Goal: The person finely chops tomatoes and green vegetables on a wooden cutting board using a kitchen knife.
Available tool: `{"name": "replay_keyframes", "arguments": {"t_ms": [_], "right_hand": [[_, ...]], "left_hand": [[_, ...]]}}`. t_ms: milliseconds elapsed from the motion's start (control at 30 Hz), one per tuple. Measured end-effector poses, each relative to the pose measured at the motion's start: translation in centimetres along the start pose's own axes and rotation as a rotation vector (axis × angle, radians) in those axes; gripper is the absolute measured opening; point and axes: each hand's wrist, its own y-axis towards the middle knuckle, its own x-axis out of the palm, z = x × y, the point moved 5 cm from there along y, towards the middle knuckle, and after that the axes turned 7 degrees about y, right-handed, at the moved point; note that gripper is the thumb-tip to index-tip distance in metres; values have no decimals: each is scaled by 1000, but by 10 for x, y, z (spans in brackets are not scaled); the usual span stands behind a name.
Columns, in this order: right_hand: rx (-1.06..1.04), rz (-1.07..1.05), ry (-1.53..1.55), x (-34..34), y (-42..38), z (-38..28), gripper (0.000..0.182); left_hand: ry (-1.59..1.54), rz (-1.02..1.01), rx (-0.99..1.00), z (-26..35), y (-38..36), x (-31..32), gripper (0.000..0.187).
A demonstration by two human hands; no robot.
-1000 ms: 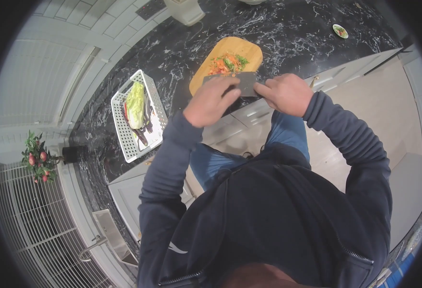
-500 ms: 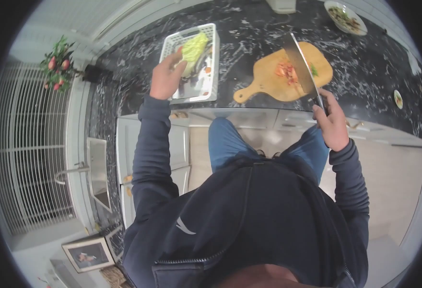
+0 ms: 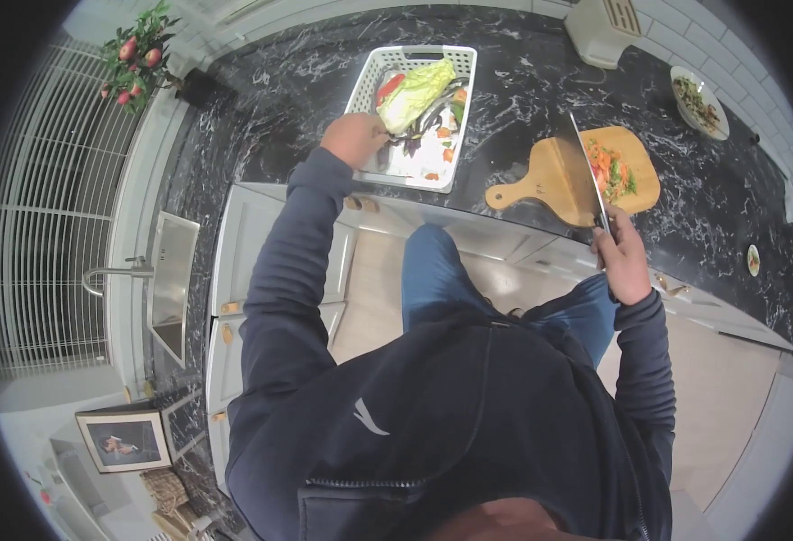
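My right hand (image 3: 626, 257) grips the handle of a kitchen knife (image 3: 586, 167). Its broad blade stands over a wooden cutting board (image 3: 554, 171). Chopped orange and green vegetables (image 3: 615, 171) lie on the board, right of the blade. At the left side of a white plastic basket (image 3: 360, 95), my left hand (image 3: 355, 140) has its fingers curled together; what they hold, if anything, is hidden. A pale green leafy vegetable (image 3: 414, 97) lies in the basket, beside a red piece (image 3: 390, 86), dark strips and small orange bits.
A bowl of chopped food (image 3: 698, 104) stands at the back right, near a cream slotted container (image 3: 602, 32). A small dish (image 3: 753, 261) sits on the right of the dark marbled counter (image 3: 496, 99). Far left are a sink (image 3: 173, 288) and a potted plant (image 3: 140, 59).
The view has shifted, so the counter items appear further right. My left hand has gone from spread fingers over the leafy vegetable to curled fingers at the basket's left side. The knife stays gripped.
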Motion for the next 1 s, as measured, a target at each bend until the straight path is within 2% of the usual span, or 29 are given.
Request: {"name": "replay_keyframes", "arguments": {"t_ms": [100, 300, 433, 500, 600, 700, 800, 867, 1000], "right_hand": [[-2, 2, -14, 1, 1, 4, 36], [17, 36, -48, 7, -3, 10, 37], [22, 55, -46, 14, -5, 14, 32], [-21, 49, -116, 18, -6, 13, 36], [-20, 46, -142, 20, -7, 12, 38], [-11, 65, -124, 20, -6, 10, 37], [16, 58, -93, 17, -5, 8, 37], [24, 50, -99, 18, -5, 9, 37], [-27, 57, -103, 21, -5, 11, 35]], "left_hand": [[44, 49, 8, -13, 4, -10, 22], [217, 9, 309, -3, 15, 8, 22], [301, -157, 473, 32, 23, 29, 44], [545, -130, 622, 45, 23, 35, 24], [708, -39, 716, 53, 26, 36, 15], [437, 161, 730, 50, 28, 24, 10], [332, 174, 504, 60, 15, -22, 15], [-246, 276, 120, 41, 13, -52, 18], [-858, 500, -162, 2, 12, -83, 24]]}}
